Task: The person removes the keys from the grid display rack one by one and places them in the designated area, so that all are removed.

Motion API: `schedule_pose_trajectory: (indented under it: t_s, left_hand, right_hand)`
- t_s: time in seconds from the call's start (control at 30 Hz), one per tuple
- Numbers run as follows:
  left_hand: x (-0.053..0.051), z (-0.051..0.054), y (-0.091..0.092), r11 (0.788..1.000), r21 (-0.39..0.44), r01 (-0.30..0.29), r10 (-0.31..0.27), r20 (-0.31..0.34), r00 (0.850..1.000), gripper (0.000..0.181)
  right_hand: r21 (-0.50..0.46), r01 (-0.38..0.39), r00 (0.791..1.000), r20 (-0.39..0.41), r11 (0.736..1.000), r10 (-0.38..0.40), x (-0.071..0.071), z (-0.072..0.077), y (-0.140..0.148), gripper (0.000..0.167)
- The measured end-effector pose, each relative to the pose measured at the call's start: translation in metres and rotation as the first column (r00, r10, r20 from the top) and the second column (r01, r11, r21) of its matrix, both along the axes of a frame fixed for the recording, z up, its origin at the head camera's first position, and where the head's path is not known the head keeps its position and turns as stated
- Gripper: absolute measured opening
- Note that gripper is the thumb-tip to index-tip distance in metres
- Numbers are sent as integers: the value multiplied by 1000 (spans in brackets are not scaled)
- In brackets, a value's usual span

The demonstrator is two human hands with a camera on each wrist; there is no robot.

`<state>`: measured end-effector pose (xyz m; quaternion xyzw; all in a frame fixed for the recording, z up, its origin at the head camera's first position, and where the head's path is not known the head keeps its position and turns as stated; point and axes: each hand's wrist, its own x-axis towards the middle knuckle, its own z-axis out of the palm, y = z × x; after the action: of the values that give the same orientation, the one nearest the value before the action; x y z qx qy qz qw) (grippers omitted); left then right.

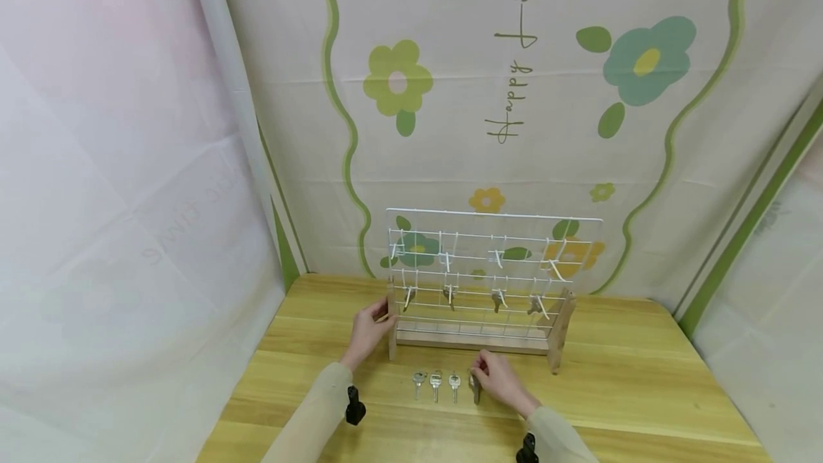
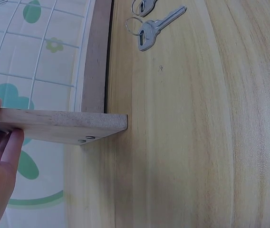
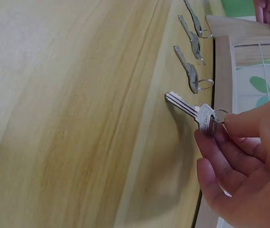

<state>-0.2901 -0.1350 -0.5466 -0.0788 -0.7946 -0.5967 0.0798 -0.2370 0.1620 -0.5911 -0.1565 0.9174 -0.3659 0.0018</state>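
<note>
A rack with a white wire grid and a wooden base [image 1: 472,341] stands on the table. My left hand [image 1: 366,334] grips its left wooden side post [image 2: 63,119], thumb on one face and fingers on the other. In front of the rack, my right hand [image 1: 504,383] pinches a silver key [image 3: 206,119] by its ring, and the blade slants toward the tabletop. Beside it, three keys with rings lie in a row, among them the leftmost key [image 1: 419,379] and the nearest key [image 3: 190,76]. Keys such as this one [image 1: 497,301] hang on the lower hooks.
White hooks [image 1: 446,260] in the upper row of the grid carry no keys. The right wooden post [image 1: 561,332] stands on the wood-grain table [image 1: 636,377]. Behind the rack hangs a flowered cloth [image 1: 450,156], with pale cloth [image 1: 128,163] at the sides.
</note>
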Motion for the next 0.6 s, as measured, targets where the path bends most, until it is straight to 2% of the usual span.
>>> schedule_pose_trajectory:
  t_s: [0.17, 0.3, 0.47, 0.6]
  left_hand:
    - [14, 24, -1, 999, 13, 53, -53, -2, 999, 47]
    - [16, 26, 0, 999, 11, 49, -49, -4, 999, 47]
    - [14, 23, 1, 999, -16, 41, -42, -9, 999, 46]
    - [4, 6, 1, 1000, -28, 12, -12, -18, 1000, 46]
  right_hand:
    - [-4, 12, 1000, -1, 1000, -12, -2, -5, -1, 8]
    - [-9, 18, 1000, 4, 1000, -18, -3, -8, -1, 7]
    - [-22, 13, 1000, 10, 1000, -13, -3, -8, -2, 7]
    - [-38, 19, 1000, 21, 999, -18, -4, -9, -3, 8]
